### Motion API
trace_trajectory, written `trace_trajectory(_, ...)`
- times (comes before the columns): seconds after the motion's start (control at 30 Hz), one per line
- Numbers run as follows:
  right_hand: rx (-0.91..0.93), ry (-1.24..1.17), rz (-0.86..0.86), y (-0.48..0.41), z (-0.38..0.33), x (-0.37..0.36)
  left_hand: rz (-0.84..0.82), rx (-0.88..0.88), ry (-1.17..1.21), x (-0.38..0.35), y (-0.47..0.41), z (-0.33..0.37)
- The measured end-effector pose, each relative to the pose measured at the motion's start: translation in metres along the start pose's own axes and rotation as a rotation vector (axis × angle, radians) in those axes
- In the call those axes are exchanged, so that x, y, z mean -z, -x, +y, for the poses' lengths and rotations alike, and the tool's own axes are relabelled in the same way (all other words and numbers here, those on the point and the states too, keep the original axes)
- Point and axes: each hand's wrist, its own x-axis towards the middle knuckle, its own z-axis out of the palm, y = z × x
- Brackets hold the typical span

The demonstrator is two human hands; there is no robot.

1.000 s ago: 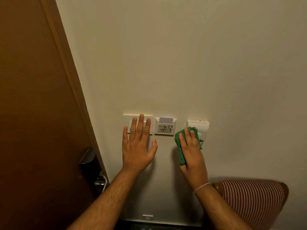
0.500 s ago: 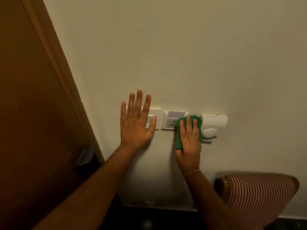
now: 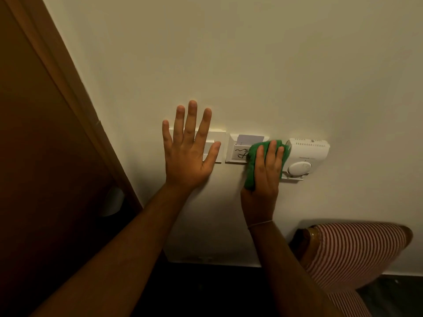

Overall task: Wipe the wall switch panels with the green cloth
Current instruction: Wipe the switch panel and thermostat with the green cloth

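Observation:
Three white panels sit in a row on the cream wall. My left hand (image 3: 188,152) lies flat with fingers spread over the left switch panel (image 3: 217,137), holding nothing. The middle key-card holder (image 3: 238,148) has a card in its slot and a black scribble on its face. My right hand (image 3: 265,177) presses the green cloth (image 3: 251,165) against the holder's right part and the wall below it. Just right of the cloth is the white thermostat (image 3: 306,154) with a round dial.
A brown wooden door (image 3: 45,156) with its frame fills the left side, with a handle (image 3: 112,201) low on it. A red-and-white striped chair back (image 3: 352,250) stands at the lower right, close under the thermostat. The floor below is dark.
My right hand has slid the green cloth left, off the thermostat and onto the key-card holder. My left hand has moved up over the left switch panel.

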Motion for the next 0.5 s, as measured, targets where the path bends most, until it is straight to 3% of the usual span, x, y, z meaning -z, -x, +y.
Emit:
trace_trajectory(0.2,-0.06,-0.017,-0.065,0.029,0.002,-0.003,0.03,-0.004,-0.001,-0.005,0.001,-0.001)
trace_trajectory(0.5,-0.081,-0.072,0.04,0.012,-0.008,-0.011,0.067,0.005,0.012,-0.01,0.003,-0.003)
